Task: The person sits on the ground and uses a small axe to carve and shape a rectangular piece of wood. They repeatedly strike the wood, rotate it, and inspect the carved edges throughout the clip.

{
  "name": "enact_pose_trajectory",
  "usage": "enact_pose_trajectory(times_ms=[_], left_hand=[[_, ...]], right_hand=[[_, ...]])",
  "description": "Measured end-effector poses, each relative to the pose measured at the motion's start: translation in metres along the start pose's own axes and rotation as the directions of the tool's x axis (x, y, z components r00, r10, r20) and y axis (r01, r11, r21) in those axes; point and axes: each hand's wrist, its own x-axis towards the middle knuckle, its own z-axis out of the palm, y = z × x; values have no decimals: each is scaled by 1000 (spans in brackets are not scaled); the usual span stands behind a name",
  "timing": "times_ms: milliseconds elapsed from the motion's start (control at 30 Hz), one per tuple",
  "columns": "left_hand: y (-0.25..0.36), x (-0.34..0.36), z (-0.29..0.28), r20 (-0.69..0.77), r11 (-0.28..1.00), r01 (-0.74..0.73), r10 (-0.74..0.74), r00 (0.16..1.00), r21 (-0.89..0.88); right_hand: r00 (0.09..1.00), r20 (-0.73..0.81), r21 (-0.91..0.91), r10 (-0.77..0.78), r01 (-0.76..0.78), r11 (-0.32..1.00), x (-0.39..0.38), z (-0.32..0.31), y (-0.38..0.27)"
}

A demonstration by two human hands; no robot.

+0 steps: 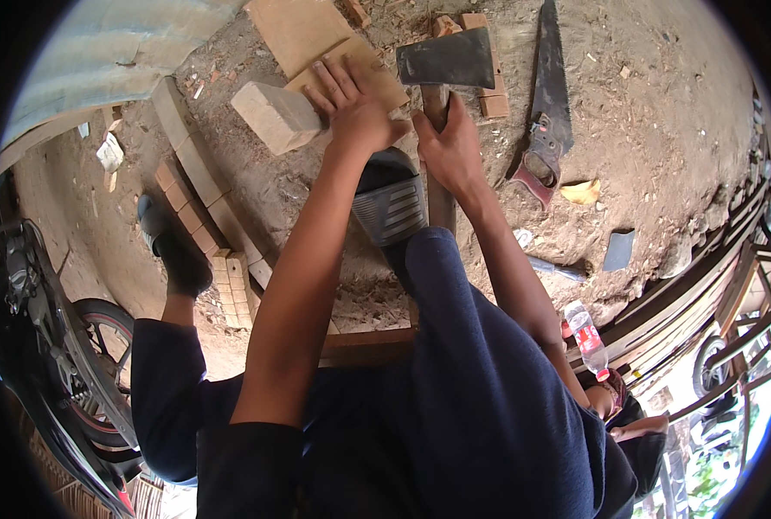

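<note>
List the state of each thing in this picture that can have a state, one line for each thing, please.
Left hand: open, fingers spread, pressing on flat pale wooden board.
Right hand: closed around the wooden handle of the dark steel hatchet.
Dark steel hatchet: head resting on the ground by the board.
Pale rectangular wooden block: lying tilted beside the left hand.
Black-bladed hand saw: lying flat, unheld.
Clear plastic bottle with red label: lying on its side, capped.

Both bare forearms reach forward from the lower edge, side by side. The left hand lies palm down, fingers spread and stretched ahead. The right hand is curled tight in a fist-like grip, knuckles up, wrist straight, elbow bent beside the raised knee.
</note>
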Motion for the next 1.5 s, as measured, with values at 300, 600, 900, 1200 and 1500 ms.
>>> enact_pose_trajectory(times_ms=[300, 600, 900, 1200, 1500], left_hand=[[10, 10, -11, 148, 989, 113, -125, 981, 91], [9, 12, -13, 172, 987, 92, -114, 978, 129], [6, 2, -17, 59, 998, 25, -29, 998, 58], [-66, -114, -37, 142, 651, 81, 42, 989, -755], [-139, -50, -15, -152, 848, -231, 179, 972, -477]], right_hand=[[996, -54, -27, -64, 63, 998, 0, 0, -11], [994, 41, -83, -105, 108, 991, 0, 4, -10], [997, 10, -171, -81, 81, 982, 10, -3, -4], [996, 27, -138, 82, -78, 987, -21, -39, 45], [990, 51, -133, 133, -125, 983, -34, -33, 42]])
